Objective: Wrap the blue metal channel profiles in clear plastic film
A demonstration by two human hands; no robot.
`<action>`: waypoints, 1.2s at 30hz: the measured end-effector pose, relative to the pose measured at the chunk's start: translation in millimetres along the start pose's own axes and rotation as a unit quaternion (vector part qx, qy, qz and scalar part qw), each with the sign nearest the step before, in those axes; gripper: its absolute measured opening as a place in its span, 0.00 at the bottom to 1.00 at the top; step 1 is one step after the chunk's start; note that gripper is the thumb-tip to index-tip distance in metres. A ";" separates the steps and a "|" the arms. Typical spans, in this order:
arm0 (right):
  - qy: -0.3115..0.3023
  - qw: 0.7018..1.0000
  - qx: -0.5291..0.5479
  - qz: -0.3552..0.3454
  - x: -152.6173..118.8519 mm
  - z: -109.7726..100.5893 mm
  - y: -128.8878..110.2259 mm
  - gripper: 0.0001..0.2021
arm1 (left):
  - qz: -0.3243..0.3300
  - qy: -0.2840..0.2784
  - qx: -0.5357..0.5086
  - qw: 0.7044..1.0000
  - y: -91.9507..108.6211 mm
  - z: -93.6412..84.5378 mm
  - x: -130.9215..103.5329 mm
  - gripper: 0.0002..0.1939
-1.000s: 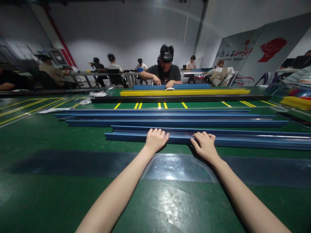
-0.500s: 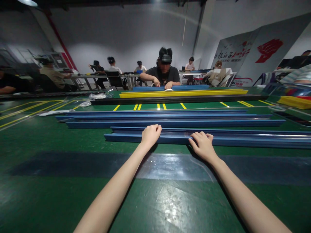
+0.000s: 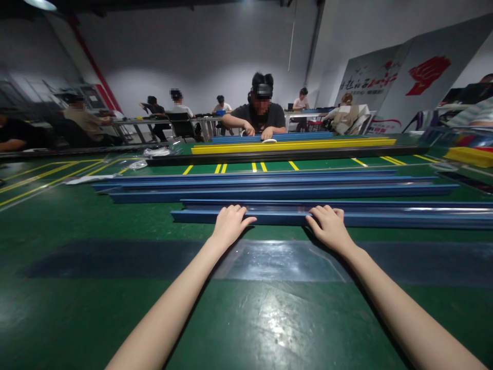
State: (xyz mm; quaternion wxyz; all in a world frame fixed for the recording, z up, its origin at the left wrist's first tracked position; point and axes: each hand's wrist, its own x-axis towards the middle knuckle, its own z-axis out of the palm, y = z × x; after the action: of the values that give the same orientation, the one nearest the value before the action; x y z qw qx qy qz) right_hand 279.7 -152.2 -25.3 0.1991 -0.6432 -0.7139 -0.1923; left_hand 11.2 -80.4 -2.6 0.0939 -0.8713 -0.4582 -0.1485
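Near blue channel (image 3: 277, 219) lies crosswise at mid-frame, its left end showing left of centre and its other end running off the right edge. A band of green tabletop (image 3: 269, 324) separates its near side from a transparent sheet (image 3: 269, 259) below it; more green separates it from the farther blue channels (image 3: 277, 193) above. Green also shows between the two forearms, down to the bottom edge.

Left hand (image 3: 230, 223): palm down, loosely open, fingers bent over the near blue channel toward its left end, thumb stuck out rightward along the near side. Right hand (image 3: 329, 224): palm down, fingers bent over the same piece right of centre, thumb by the near wall; cannot tell whether it pinches. Forearms slant in from the lower corners, passing over the sheet.

Upper centre: black strip (image 3: 269, 154), then yellow strip (image 3: 292, 146); behind them a seated person (image 3: 257, 115), hands low over what look like more blue pieces, though dim there.
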 end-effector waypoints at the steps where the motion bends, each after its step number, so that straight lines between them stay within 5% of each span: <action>1: -0.005 1.000 -0.004 0.000 0.2 -0.8 0.0 0.14 | 0.000 0.005 0.007 1.000 -0.9 1.8 -2.4 0.18; 10: -0.046 0.998 -0.037 -0.011 3.9 -9.7 -4.6 0.15 | -0.016 0.035 0.003 0.999 5.2 8.0 -6.1 0.13; 25: -0.143 0.989 0.006 -0.045 35.1 -10.7 -50.5 0.16 | -0.030 0.013 -0.017 0.999 6.6 3.6 -4.6 0.13; 36: -0.159 0.984 0.003 -0.083 48.3 -7.7 -68.9 0.15 | -0.038 0.004 -0.016 0.999 10.7 0.1 -5.1 0.13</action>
State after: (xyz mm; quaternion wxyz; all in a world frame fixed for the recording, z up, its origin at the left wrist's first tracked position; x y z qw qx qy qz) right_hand 206.9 -122.4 5.6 0.0681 -0.6032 -0.7882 -0.1014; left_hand 17.4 -90.4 -4.8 0.0756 -0.8539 -0.4884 -0.1630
